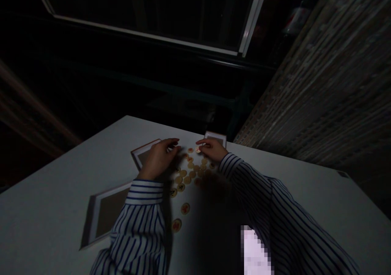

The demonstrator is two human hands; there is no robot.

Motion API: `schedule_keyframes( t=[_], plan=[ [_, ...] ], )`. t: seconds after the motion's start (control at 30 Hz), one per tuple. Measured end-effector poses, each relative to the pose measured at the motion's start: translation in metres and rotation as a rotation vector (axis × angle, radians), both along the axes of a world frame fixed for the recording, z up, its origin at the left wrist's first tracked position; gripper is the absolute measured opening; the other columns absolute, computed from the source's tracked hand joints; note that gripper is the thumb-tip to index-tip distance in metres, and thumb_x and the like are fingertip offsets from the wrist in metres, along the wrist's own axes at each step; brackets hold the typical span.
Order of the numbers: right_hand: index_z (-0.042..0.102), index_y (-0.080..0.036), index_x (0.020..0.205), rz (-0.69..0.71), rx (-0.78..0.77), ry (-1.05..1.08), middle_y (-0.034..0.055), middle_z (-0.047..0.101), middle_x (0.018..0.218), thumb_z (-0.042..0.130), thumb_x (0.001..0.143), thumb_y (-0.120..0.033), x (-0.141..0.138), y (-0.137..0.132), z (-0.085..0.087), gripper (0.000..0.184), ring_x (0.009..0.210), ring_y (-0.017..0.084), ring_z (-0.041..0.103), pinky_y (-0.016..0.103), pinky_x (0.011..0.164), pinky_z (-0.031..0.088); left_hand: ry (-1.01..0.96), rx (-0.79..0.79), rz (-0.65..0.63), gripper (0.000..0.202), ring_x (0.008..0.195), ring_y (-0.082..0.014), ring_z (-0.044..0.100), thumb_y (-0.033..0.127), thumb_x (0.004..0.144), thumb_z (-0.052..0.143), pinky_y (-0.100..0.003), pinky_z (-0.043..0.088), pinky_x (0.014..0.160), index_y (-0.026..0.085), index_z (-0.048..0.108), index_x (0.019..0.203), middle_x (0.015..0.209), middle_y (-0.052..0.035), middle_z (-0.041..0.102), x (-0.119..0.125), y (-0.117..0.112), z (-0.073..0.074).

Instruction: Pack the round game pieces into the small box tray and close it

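Now, just below frame ctr, we see R hand w/ thumb & index pinching a pale disc, left of its palm; L hand, farther left, fingertips apart, nothing visible between.

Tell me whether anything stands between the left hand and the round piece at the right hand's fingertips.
One flat piece lies on the table between the left hand and the round piece at the right hand; it probably hinders little.
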State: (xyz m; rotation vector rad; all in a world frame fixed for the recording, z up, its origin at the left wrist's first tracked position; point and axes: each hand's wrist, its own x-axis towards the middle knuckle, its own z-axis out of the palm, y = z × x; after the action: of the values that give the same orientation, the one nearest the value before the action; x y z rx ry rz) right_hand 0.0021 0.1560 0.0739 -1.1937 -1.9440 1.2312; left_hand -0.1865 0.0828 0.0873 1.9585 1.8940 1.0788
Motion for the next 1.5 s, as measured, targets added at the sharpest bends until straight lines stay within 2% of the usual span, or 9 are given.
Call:
schedule_keyframes(
  t=[0.13,0.23,0.43,0.6,0.8,1.23,1.5],
  plan=[
    [0.062,-0.014,0.100,0.066,0.137,-0.144,-0.0060,0.043,0.049,0.044,0.075,-0.017,0.005,0.000,-0.005,0.031,0.044,0.005,0.036,0.017,0.043,0.029,-0.016,-0.015,0.097,0.039,0.082,-0.0182,0.061,0.039,0.075,0.048,-0.029,0.046,0.078,0.018,0.059,0.107,0.092,-0.0061,0.067,-0.016,-0.008,0.006],
    [0.063,-0.015,0.099,0.080,0.169,-0.230,-0.0058,0.043,0.050,0.042,0.075,-0.017,0.005,0.001,-0.010,0.032,0.043,0.005,0.033,0.017,0.043,0.027,-0.028,0.001,0.122,0.040,0.085,-0.0182,0.061,0.042,0.075,0.047,-0.028,0.046,0.078,0.018,0.059,0.105,0.092,-0.0057,0.067,-0.025,-0.011,0.006],
    [0.061,-0.016,0.100,0.089,0.187,-0.353,-0.0025,0.056,0.063,0.049,0.072,-0.020,0.002,0.006,-0.022,0.031,0.054,0.007,0.045,0.018,0.051,0.034,-0.082,-0.026,0.129,0.040,0.087,-0.0179,0.061,0.041,0.076,0.047,-0.028,0.046,0.080,0.017,0.059,0.106,0.096,-0.0064,0.066,-0.032,-0.012,0.004],
    [0.061,-0.019,0.097,0.118,0.296,-0.539,-0.0009,0.061,0.072,0.052,0.073,-0.024,0.000,0.006,-0.028,0.026,0.066,0.010,0.054,0.019,0.059,0.038,-0.078,-0.029,0.124,0.040,0.086,-0.0179,0.061,0.041,0.076,0.047,-0.028,0.046,0.079,0.017,0.059,0.106,0.096,-0.0069,0.066,-0.031,-0.012,0.005],
    [0.061,-0.022,0.094,0.142,0.346,-0.618,0.0017,0.065,0.088,0.053,0.073,-0.025,-0.005,0.000,-0.025,0.022,0.081,0.014,0.057,0.023,0.071,0.040,-0.027,-0.046,0.131,0.039,0.088,-0.0185,0.060,0.042,0.076,0.046,-0.029,0.045,0.081,0.019,0.059,0.105,0.096,-0.0056,0.066,-0.033,-0.011,0.001],
    [0.061,-0.021,0.098,0.201,0.390,-0.733,0.0049,0.062,0.101,0.047,0.077,-0.025,-0.007,-0.004,-0.018,0.025,0.093,0.017,0.055,0.027,0.081,0.038,-0.027,-0.048,0.114,0.039,0.088,-0.0193,0.060,0.044,0.076,0.047,-0.030,0.045,0.080,0.021,0.060,0.105,0.095,-0.0054,0.067,-0.035,-0.008,-0.002],
    [0.061,-0.021,0.104,0.206,0.451,-0.818,0.0072,0.059,0.105,0.045,0.080,-0.029,-0.004,0.000,-0.020,0.030,0.098,0.018,0.053,0.027,0.084,0.037,-0.021,-0.075,0.116,0.039,0.089,-0.0200,0.060,0.042,0.075,0.049,-0.030,0.044,0.082,0.019,0.061,0.103,0.095,-0.0057,0.067,-0.031,-0.010,0.002]
  ],
)
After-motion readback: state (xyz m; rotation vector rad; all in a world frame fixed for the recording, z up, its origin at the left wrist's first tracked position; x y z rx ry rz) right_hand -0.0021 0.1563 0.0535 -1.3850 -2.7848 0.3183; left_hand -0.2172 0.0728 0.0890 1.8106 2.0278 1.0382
